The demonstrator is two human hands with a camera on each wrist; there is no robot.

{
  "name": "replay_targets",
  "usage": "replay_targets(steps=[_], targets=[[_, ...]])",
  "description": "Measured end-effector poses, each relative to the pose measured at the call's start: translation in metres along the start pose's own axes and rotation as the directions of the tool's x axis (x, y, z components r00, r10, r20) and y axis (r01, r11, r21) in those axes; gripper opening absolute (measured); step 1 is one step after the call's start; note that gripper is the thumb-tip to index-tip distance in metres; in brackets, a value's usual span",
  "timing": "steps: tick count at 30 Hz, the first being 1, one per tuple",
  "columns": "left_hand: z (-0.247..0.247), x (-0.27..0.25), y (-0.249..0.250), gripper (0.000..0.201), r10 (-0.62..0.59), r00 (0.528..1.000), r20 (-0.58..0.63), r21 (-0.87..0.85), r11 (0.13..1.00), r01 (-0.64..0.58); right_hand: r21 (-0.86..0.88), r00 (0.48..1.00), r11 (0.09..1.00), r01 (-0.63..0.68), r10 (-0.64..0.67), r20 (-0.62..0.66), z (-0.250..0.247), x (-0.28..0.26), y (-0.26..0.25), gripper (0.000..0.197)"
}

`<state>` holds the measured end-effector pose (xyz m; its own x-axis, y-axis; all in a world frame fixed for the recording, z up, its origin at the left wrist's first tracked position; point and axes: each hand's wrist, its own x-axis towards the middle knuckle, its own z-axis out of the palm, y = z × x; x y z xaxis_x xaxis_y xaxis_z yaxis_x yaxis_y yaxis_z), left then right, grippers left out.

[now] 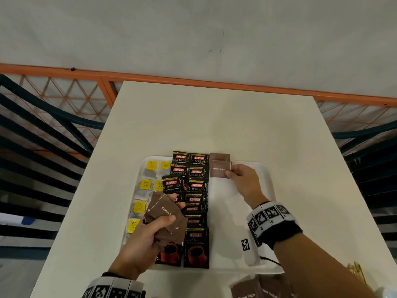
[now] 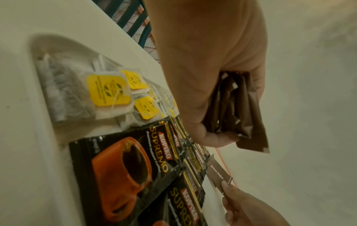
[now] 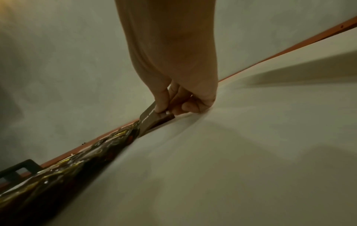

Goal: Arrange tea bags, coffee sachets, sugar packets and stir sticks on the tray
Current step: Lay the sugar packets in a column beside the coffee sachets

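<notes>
A white tray (image 1: 260,168) lies on the table. Tea bags with yellow tags (image 1: 145,185) (image 2: 108,90) fill its left column. Black Kopiko coffee sachets (image 1: 196,186) (image 2: 135,165) (image 3: 63,172) lie in two overlapping columns beside them. My left hand (image 1: 148,237) (image 2: 208,76) grips a fanned stack of brown sugar packets (image 1: 166,214) (image 2: 237,110) above the sachets. My right hand (image 1: 242,177) (image 3: 173,85) pinches one brown sugar packet (image 1: 220,168) (image 2: 219,171) (image 3: 152,116) at the tray's far end, overlapping another brown packet (image 1: 219,156) lying there.
More brown sugar packets (image 1: 253,289) lie on the table (image 1: 214,117) near its front edge, with pale stir sticks (image 1: 356,272) at the right. A small white tagged device (image 1: 247,248) with a cable rests on the tray's near right. Railings flank the table.
</notes>
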<state>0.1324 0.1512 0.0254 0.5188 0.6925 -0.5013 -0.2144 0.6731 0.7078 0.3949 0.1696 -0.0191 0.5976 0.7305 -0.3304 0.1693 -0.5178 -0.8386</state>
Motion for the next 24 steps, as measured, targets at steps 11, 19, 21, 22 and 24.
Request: replay_targets(steps=[11,19,21,22,24], targets=[[0.001,0.004,-0.001,0.048,-0.006,1.000,0.002,0.018,1.000,0.006,-0.046,0.990,0.998,0.047,-0.053,-0.131,0.010,0.004,0.002,0.016],[0.009,0.006,0.000,0.040,-0.014,1.000,0.001,-0.035,0.999,0.014,-0.104,0.992,0.988,0.117,-0.122,-0.039,0.012,-0.022,-0.011,0.015],[0.009,0.007,-0.001,0.051,-0.011,1.000,-0.002,-0.056,0.998,0.010,-0.114,0.969,0.978,0.174,-0.150,0.195,0.013,-0.043,-0.021,0.014],[0.009,0.007,-0.002,0.068,-0.013,1.000,0.006,-0.061,0.998,0.013,-0.105,0.932,0.973,0.205,-0.161,0.326,0.013,-0.054,-0.027,0.017],[0.009,0.008,-0.004,0.091,-0.007,1.000,-0.006,-0.062,0.998,0.006,-0.028,0.835,0.982,0.189,-0.145,0.531,0.014,-0.075,-0.036,0.021]])
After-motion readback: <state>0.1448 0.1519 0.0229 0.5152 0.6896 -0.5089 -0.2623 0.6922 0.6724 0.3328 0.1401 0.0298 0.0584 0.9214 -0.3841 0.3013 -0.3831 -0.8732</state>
